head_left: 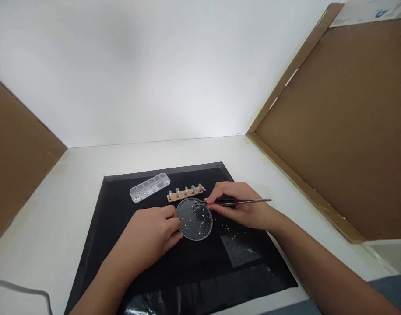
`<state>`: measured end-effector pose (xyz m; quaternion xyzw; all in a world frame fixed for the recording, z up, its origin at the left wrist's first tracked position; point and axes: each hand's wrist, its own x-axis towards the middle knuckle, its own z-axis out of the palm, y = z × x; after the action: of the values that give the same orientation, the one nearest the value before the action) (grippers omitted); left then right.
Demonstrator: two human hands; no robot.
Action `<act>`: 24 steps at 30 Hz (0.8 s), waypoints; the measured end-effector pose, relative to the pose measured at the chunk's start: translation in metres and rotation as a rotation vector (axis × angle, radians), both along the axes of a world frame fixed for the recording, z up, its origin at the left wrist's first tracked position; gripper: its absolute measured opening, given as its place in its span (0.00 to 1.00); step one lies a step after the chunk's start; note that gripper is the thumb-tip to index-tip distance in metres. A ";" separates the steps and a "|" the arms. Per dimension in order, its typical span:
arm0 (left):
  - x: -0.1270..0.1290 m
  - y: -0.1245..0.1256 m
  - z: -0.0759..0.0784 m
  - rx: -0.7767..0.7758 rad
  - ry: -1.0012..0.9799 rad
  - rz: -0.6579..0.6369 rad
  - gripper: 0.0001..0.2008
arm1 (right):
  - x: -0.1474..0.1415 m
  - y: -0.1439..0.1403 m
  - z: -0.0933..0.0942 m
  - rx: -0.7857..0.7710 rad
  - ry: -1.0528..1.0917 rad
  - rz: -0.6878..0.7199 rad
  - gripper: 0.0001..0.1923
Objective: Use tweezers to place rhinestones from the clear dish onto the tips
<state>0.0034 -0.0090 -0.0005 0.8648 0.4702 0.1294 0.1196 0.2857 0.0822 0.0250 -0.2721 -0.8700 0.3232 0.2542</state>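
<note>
A shallow clear round dish (196,239) lies on the black mat, scattered with tiny pale and shiny bits. My left hand (156,229) is closed at the dish's left edge, its curled fingertips gripping the rim. In my right hand (248,212) a slim pair of metal tweezers (240,201) is pinched, with the tips over the far part of the dish. Whether the tips hold a bit is too small to tell. Just behind the dish is a narrow wooden strip (184,195) carrying several small silvery, nail-shaped pieces in a row.
A clear compartment box (149,188) with small shiny contents rests at the mat's back left. Loose bits and a transparent plastic sheet (240,250) lie right of the dish. Cardboard panels (345,113) flank the white table (89,159); a grey cable (19,286) crosses the left front.
</note>
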 end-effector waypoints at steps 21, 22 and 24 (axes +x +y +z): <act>0.000 0.001 0.001 -0.016 -0.004 -0.004 0.08 | -0.007 -0.001 -0.004 0.010 -0.026 0.007 0.06; 0.000 0.000 0.002 -0.011 -0.007 -0.006 0.08 | -0.007 -0.001 -0.004 0.007 -0.026 0.001 0.07; 0.000 0.000 0.002 -0.010 -0.011 -0.007 0.08 | -0.007 -0.001 -0.004 -0.004 -0.028 -0.011 0.08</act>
<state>0.0030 -0.0090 0.0013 0.8650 0.4672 0.1316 0.1268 0.2783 0.0813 0.0212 -0.2820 -0.8712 0.3198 0.2434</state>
